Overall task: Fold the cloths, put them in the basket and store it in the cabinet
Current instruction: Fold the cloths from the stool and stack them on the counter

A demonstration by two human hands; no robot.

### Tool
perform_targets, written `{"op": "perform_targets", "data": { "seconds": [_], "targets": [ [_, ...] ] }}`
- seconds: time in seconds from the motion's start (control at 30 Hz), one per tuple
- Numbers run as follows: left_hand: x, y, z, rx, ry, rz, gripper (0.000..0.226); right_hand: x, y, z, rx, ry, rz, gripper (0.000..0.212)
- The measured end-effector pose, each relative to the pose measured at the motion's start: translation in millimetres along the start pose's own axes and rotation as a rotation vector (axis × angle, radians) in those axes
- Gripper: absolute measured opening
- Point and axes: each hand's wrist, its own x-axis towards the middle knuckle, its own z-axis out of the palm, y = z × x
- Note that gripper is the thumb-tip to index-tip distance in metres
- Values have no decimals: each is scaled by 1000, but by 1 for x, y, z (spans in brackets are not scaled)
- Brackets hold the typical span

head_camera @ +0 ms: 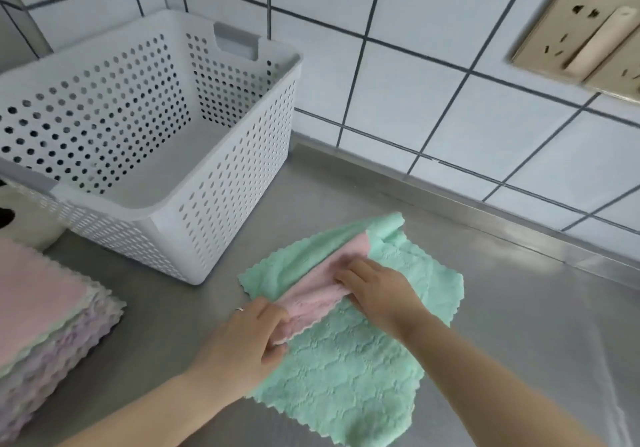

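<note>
- Green on one face and pink on the other, the cloth lies on the steel counter at lower centre of the frame, its far edge turned over so a pink band runs diagonally across it.
- Left hand, at the lower end of the pink band, pinches the turned-over edge, thumb under the fold and fingers curled on top; a ring shows on one finger.
- Right hand, at the upper end of the same band, has its fingers curled over the folded edge, gripping it against the green face.
- White perforated basket stands on the counter at upper left of the frame, just beyond the cloth and apart from it; no cloth shows inside.
- Stack of cloths, pink on top with pale green and lilac layers below, sits at the left edge of the frame, well apart from the hands.
- White tiled wall with dark grout rises behind the counter, and a beige socket plate is at upper right.
- Part of a white object at the far left, behind the stack, is too cut off to identify.
</note>
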Motion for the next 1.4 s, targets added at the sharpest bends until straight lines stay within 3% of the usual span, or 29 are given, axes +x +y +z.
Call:
{"op": "perform_targets", "data": {
  "seconds": [0.13,0.2,0.3,0.43,0.57,0.67,0.8,1.03,1.23,1.4],
  "targets": [
    [7,-7,9,-88,141,70,25,4,7,7,-123,113,-110,28],
    [11,-8,5,-110,124,51,14,5,9,5,-167,157,-136,24],
    [17,-8,0,-146,109,16,14,3,10,5,-231,210,-105,23],
    [13,-7,0,-1,212,33,15,-19,-9,-8,-249,304,27,19],
    [-19,0,-31,4,487,111,8,-62,-50,-62,-247,438,235,16],
    [-53,18,-65,-45,720,199,9,-98,-85,-114,-255,601,349,27],
    [-89,49,-99,-24,859,308,21,-149,-124,-173,-220,745,419,18],
    [-134,87,-139,83,1015,376,24,-203,-164,-236,-209,842,531,14],
    [-120,83,-145,-3,915,393,16,-208,-157,-236,-64,721,717,11],
    [-92,66,-150,-99,942,278,12,-188,-143,-221,43,724,790,17]
  ]
}}
